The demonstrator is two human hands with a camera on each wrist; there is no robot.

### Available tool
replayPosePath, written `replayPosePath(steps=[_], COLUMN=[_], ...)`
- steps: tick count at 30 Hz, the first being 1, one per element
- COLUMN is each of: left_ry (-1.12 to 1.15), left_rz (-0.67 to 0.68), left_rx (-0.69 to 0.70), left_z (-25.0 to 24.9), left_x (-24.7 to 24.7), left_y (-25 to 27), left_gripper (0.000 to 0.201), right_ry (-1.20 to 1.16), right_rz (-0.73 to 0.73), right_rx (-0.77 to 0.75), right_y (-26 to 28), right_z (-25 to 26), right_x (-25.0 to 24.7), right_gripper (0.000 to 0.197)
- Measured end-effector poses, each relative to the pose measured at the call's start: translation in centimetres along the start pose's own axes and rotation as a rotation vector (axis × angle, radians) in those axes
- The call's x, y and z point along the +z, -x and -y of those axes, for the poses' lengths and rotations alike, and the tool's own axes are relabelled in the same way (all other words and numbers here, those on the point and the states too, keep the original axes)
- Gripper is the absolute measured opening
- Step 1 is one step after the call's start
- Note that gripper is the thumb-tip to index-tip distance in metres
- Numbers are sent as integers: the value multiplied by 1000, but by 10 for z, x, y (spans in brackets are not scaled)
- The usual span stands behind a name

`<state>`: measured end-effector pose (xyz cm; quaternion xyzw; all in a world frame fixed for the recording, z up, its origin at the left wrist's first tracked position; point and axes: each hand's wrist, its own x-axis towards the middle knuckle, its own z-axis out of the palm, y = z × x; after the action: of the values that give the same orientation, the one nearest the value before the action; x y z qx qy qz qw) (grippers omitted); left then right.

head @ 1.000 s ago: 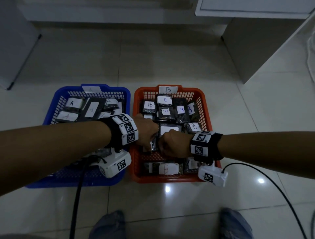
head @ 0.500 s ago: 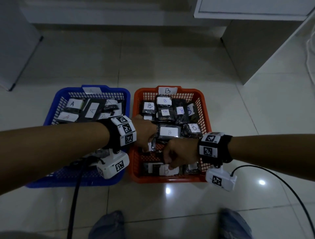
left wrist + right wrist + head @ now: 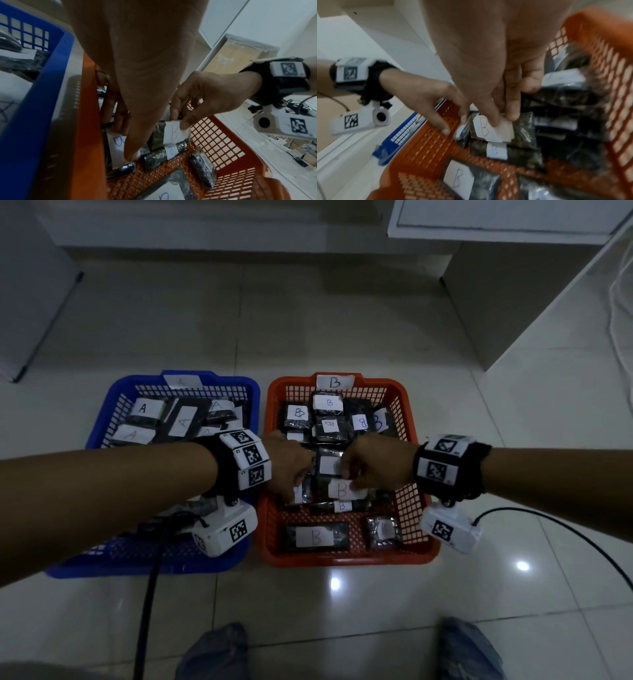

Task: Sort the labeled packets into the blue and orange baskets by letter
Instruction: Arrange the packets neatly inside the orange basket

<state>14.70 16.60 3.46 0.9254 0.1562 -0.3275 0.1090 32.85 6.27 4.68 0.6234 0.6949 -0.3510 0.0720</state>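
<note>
Packets (image 3: 342,489) crowding orange basket (image 3: 416,501)

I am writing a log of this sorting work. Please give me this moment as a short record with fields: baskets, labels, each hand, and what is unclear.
blue basket: on the person's left, holds packets labelled A
orange basket: on the right, holds packets labelled B
left hand: inside the orange basket, fingers down on a packet with a blue-ink label
right hand: inside the orange basket, thumb and fingers pinching the red-B packet
rim tag: reads B
unclear: whether the left hand's grip closes round its packet
</note>
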Motion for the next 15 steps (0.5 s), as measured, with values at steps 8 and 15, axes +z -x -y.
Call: replayPosePath(steps=[8,15], left_ry=[-4,-2], left_rz=[-12,-19], left_rx=[-15,-17], left_z=[-2,-4], left_x=[1,-2], left_y=[0,3], left_gripper=[34,35], right_ry=[80,30], right_rz=[-70,-88], right_rx=[-65,-97], right_y=[-8,-9], right_z=[8,2], right_x=[14,13], right_gripper=[17,14])
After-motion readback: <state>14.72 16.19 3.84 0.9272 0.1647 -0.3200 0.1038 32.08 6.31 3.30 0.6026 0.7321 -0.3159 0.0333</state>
